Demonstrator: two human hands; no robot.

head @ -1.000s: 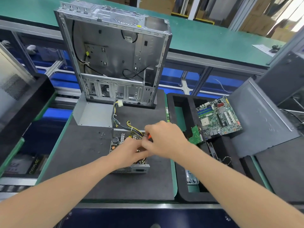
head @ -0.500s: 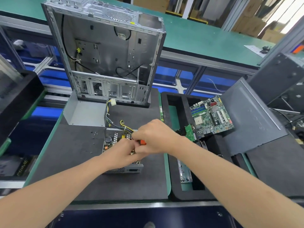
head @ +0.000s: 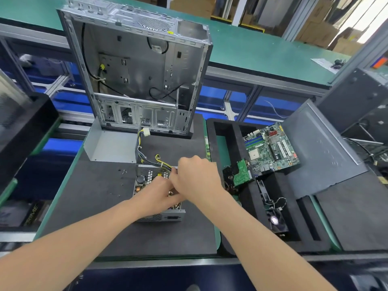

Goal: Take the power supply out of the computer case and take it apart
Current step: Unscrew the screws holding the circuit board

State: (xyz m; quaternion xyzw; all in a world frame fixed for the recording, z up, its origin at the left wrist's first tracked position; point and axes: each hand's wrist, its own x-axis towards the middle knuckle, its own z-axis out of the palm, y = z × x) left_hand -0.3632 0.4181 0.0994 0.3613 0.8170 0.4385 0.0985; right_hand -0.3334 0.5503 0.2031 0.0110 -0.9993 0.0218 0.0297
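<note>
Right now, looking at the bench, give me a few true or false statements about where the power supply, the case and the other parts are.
1. The power supply is inside the computer case. False: it lies on the black mat in front of the case.
2. The left hand and the right hand are both over the power supply. True.
3. The case lies flat. False: it stands upright.
4. The motherboard is in the foam tray on the right. True.

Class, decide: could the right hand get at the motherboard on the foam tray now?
Probably yes: the motherboard lies uncovered on the foam tray, right of the right hand, with nothing standing between them, though that hand is busy at the power supply.
</note>
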